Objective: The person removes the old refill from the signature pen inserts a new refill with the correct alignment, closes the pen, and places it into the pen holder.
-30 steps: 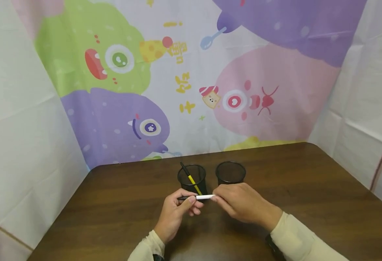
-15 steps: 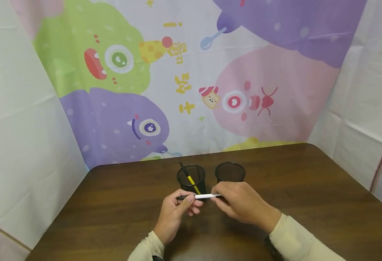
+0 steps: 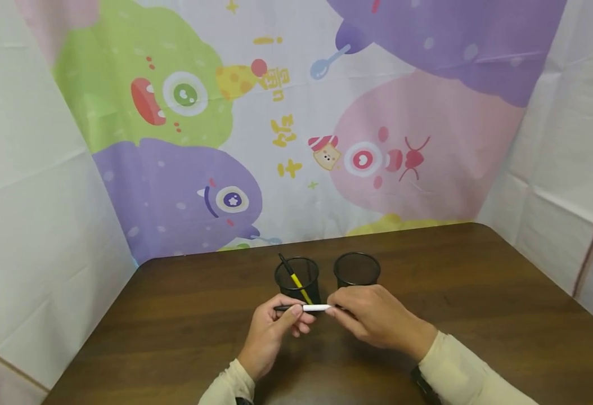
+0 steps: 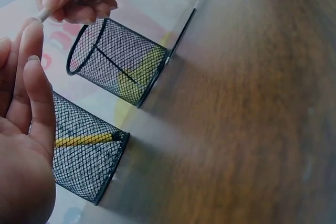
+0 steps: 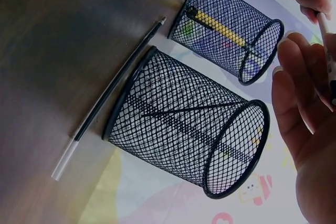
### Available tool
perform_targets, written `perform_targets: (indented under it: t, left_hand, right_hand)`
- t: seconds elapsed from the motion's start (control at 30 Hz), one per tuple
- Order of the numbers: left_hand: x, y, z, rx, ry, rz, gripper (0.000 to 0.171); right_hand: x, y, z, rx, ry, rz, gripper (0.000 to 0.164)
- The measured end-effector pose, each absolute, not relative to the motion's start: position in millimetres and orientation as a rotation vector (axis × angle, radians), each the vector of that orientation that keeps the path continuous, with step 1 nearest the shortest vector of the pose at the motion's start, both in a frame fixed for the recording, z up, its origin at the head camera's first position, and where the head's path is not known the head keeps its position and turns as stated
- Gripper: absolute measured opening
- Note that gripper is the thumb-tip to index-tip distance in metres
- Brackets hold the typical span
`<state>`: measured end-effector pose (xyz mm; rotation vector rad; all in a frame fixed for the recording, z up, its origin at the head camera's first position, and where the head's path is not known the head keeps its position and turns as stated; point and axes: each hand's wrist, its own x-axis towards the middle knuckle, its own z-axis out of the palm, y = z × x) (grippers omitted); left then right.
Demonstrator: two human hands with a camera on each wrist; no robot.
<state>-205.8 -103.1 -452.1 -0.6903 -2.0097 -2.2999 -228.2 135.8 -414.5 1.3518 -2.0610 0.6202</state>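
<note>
Both hands meet over the middle of the table around a pen (image 3: 315,307) with a white barrel and a black end. My left hand (image 3: 273,332) pinches the black end between thumb and fingers. At the white tip, the fingers of my right hand (image 3: 382,315) grip the pen, hiding its point. Just behind the hands stand two black mesh pen cups. The left cup (image 5: 228,11) holds a yellow-and-black pen (image 3: 296,278), leaning. Beside the base of the right cup (image 5: 181,114) lies a thin pen refill (image 5: 118,80), dark with a clear end.
The brown wooden table (image 3: 175,326) carries the cups. A cartoon-printed cloth (image 3: 296,214) hangs along its back edge, with white cloth walls (image 3: 28,197) on either side.
My right fingers slid a little outward along the pen tip, showing more of it, then came back over it. The left hand and cups stay nearly where they were.
</note>
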Motion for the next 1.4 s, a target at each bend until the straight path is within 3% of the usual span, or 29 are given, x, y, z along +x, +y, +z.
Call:
perform_targets:
  t: [0.63, 0.83, 1.4]
  left_hand:
    - [-198.4, -100.9, -458.2, -0.408, -1.979, -2.331, 0.02]
    - [-203.1, -99.8, -455.6, -0.481, -1.967, -2.312, 0.027]
    - [-206.3, -101.6, -454.7, -0.581, -1.969, -2.321, 0.022]
  right_hand:
    - [-225.0, 135.2, -418.8, 1.296, -2.09, 0.617, 0.008]
    - [-226.2, 136.0, -415.2, 1.265, -2.072, 0.594, 0.013]
    - [-225.7, 136.0, -413.1, 1.254, -2.078, 0.589, 0.007]
